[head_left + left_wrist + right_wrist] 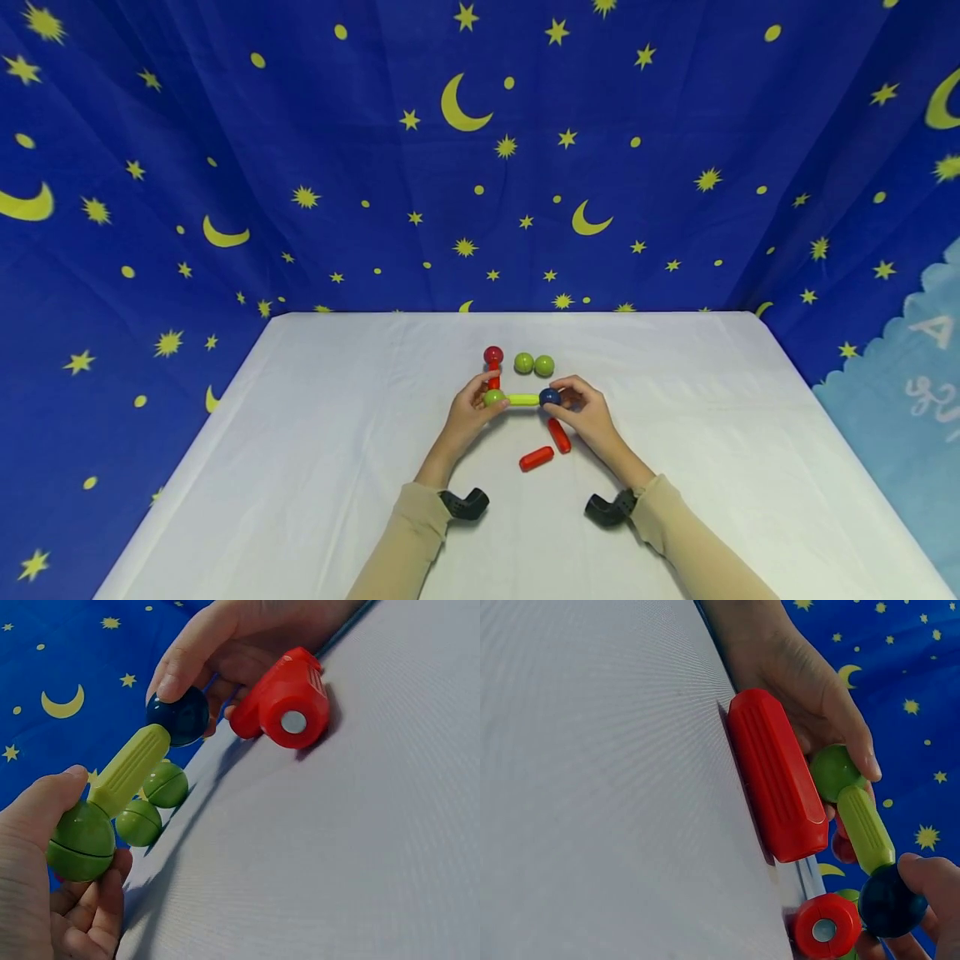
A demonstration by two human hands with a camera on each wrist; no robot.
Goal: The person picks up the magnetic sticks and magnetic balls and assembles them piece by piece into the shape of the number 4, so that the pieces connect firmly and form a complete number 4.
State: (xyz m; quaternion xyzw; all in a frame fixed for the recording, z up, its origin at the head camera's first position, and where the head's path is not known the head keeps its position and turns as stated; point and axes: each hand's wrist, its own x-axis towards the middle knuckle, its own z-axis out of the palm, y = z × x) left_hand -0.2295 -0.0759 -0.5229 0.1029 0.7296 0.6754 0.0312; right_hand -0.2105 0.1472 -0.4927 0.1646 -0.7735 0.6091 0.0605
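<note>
My left hand [474, 408] pinches a green ball [493, 399] between thumb and fingers. From that ball a red rod [494, 379] runs away to a red ball [492, 355], and a yellow-green rod [523, 400] runs right. At the yellow-green rod's other end sits a dark blue ball [550, 397], pinched by my right hand [588, 412]. In the left wrist view the blue ball [180, 717] meets the end of the yellow-green rod [131, 769]. The right wrist view has the red ball [843, 847] partly hidden behind the pieces.
Two loose green balls [533, 364] lie side by side beyond the hands. Nearer me, two red rods [536, 458] rest on the white tabletop [300, 467]; one wrist view reveals a silvery round end. A blue star-and-moon cloth [480, 167] hangs behind the table.
</note>
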